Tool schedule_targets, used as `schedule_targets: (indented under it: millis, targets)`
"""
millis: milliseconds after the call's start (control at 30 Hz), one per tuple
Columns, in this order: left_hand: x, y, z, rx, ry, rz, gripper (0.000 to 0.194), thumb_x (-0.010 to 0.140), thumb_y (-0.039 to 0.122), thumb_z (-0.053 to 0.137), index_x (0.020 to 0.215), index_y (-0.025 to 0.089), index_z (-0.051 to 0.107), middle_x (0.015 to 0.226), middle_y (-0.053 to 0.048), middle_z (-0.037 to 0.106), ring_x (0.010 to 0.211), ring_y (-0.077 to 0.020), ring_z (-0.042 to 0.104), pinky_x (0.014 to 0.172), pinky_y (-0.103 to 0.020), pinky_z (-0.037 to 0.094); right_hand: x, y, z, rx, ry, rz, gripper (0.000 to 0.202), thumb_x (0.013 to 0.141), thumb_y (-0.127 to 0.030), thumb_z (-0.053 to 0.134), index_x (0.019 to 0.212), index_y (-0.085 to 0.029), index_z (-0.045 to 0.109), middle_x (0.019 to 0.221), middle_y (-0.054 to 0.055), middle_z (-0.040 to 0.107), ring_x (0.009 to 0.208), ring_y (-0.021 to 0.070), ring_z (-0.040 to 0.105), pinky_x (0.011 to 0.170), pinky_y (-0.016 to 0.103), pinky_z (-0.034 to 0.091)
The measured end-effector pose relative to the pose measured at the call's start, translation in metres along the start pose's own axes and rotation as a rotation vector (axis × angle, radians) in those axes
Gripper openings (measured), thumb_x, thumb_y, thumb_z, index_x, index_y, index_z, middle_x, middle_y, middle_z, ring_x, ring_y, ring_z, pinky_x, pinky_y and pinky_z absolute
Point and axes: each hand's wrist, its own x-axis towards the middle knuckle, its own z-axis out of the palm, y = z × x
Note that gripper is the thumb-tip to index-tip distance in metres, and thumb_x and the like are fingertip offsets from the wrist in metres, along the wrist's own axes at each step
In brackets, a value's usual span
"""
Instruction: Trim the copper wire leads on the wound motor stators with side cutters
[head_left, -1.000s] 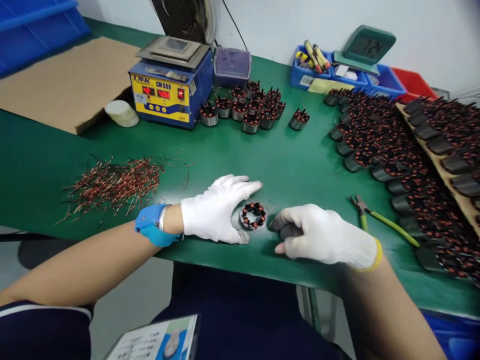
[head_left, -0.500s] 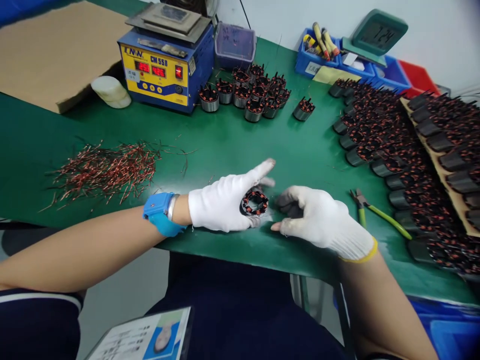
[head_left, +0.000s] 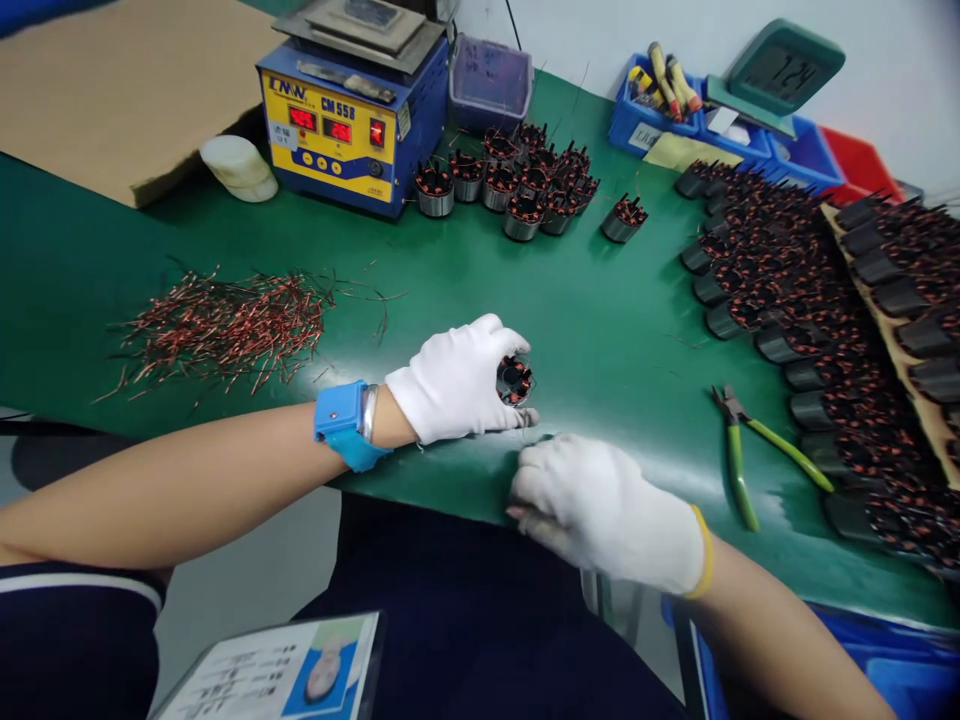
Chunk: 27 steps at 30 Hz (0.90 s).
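Observation:
My left hand (head_left: 465, 385), in a white glove with a blue wrist strap above it, is closed around a motor stator (head_left: 516, 380) with dark slots and copper windings. The stator's open ring faces up and to the right. Just below and to the right, near the table's front edge, my right hand (head_left: 592, 505) has its gloved fingers curled together, slightly blurred. Whatever lies inside those fingers is hidden. Green-handled cutting pliers (head_left: 735, 410) lie on the table beyond the right hand, jaws pointing away.
Cut copper wire pieces (head_left: 232, 330) form a pile at left. Several wound stators (head_left: 525, 190) stand beside a blue soldering pot unit (head_left: 345, 130) and a purple bin (head_left: 491, 85). Rows of stators (head_left: 810, 330) fill the right. Behind are blue bins (head_left: 645, 125) and a digital clock (head_left: 787, 65).
My right hand has moved down toward the table edge and its fingers have curled in. My left hand has closed its fingers further round the stator. The view has shifted slightly.

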Motion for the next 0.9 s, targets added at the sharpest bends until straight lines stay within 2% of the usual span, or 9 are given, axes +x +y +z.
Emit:
schedule_targets:
  millis: [67, 133, 233, 367, 533, 600, 667, 767, 900]
  targets:
    - [-0.001, 0.0, -0.003, -0.021, -0.005, -0.008, 0.088, 0.06, 0.062, 0.072, 0.134, 0.021, 0.047, 0.12, -0.008, 0.057, 0.097, -0.0289, 0.065, 0.081, -0.037, 0.052, -0.002, 0.009, -0.004, 0.042, 0.191, 0.115, 0.019, 0.086, -0.04, 0.058, 0.082, -0.022, 0.063, 0.076, 0.002, 0.063, 0.069, 0.0179, 0.058, 0.06, 0.03, 0.041]
    - [-0.003, -0.001, -0.007, -0.089, -0.014, -0.007, 0.1, 0.06, 0.059, 0.073, 0.143, 0.021, 0.034, 0.127, -0.008, 0.056, 0.104, -0.029, 0.063, 0.086, -0.036, 0.051, 0.002, 0.021, -0.007, -0.019, 0.533, 0.224, 0.043, 0.077, -0.056, 0.065, 0.1, -0.019, 0.064, 0.094, 0.009, 0.065, 0.091, 0.0264, 0.061, 0.076, 0.038, 0.049]
    - [-0.004, -0.002, -0.011, -0.165, -0.063, 0.012, 0.097, 0.066, 0.052, 0.07, 0.147, 0.021, 0.027, 0.129, -0.007, 0.058, 0.109, -0.0281, 0.063, 0.09, -0.035, 0.05, 0.021, 0.029, -0.005, -0.117, 0.802, 0.17, 0.064, 0.072, -0.059, 0.068, 0.118, -0.016, 0.059, 0.12, 0.018, 0.058, 0.114, 0.0372, 0.052, 0.098, 0.056, 0.04]
    - [-0.003, 0.001, -0.014, -0.12, -0.096, -0.036, 0.088, 0.072, 0.048, 0.064, 0.148, 0.025, 0.026, 0.118, -0.006, 0.065, 0.1, -0.0309, 0.067, 0.079, -0.037, 0.052, 0.041, 0.024, 0.001, 0.274, 0.738, 0.111, 0.014, 0.087, -0.029, 0.054, 0.088, -0.02, 0.064, 0.105, 0.01, 0.065, 0.1, 0.0258, 0.06, 0.089, 0.044, 0.048]
    - [-0.001, 0.0, -0.013, -0.113, -0.137, -0.099, 0.103, 0.064, 0.057, 0.07, 0.15, 0.032, 0.021, 0.116, -0.004, 0.067, 0.1, -0.0328, 0.067, 0.076, -0.037, 0.052, 0.036, 0.031, 0.004, 1.362, 0.708, 0.247, 0.029, 0.091, -0.039, 0.05, 0.07, -0.019, 0.053, 0.076, 0.002, 0.059, 0.052, 0.0108, 0.052, 0.052, 0.029, 0.046]
    - [0.0, -0.002, -0.013, -0.116, -0.149, -0.064, 0.104, 0.065, 0.053, 0.071, 0.151, 0.031, 0.018, 0.12, -0.004, 0.065, 0.104, -0.0319, 0.065, 0.08, -0.038, 0.052, 0.031, 0.037, 0.002, 1.571, 0.617, 0.275, 0.035, 0.089, -0.044, 0.05, 0.064, -0.021, 0.044, 0.058, -0.003, 0.049, 0.039, 0.0083, 0.04, 0.041, 0.026, 0.038]
    - [0.001, -0.005, -0.014, -0.124, -0.164, -0.007, 0.102, 0.067, 0.049, 0.071, 0.151, 0.03, 0.017, 0.123, -0.005, 0.063, 0.107, -0.0303, 0.064, 0.084, -0.037, 0.051, 0.029, 0.042, 0.0, 1.458, 0.523, 0.375, 0.037, 0.088, -0.044, 0.051, 0.061, -0.022, 0.038, 0.05, -0.006, 0.042, 0.035, 0.0075, 0.033, 0.038, 0.024, 0.031]
    - [0.001, -0.01, -0.017, -0.113, -0.181, 0.072, 0.096, 0.071, 0.046, 0.069, 0.151, 0.028, 0.019, 0.12, -0.008, 0.063, 0.107, -0.029, 0.062, 0.088, -0.038, 0.05, 0.028, 0.043, -0.004, 0.896, 0.384, 0.516, 0.035, 0.09, -0.039, 0.048, 0.061, -0.021, 0.042, 0.051, -0.004, 0.045, 0.043, 0.0087, 0.039, 0.044, 0.024, 0.028]
    - [-0.005, -0.01, -0.015, 0.025, -0.068, 0.152, 0.086, 0.071, 0.039, 0.068, 0.147, 0.02, 0.032, 0.114, -0.013, 0.061, 0.106, -0.0315, 0.059, 0.089, -0.045, 0.048, 0.031, 0.04, -0.008, 0.532, 0.242, 0.476, 0.035, 0.093, -0.037, 0.04, 0.063, -0.02, 0.044, 0.054, -0.004, 0.048, 0.049, 0.0089, 0.04, 0.051, 0.025, 0.026]
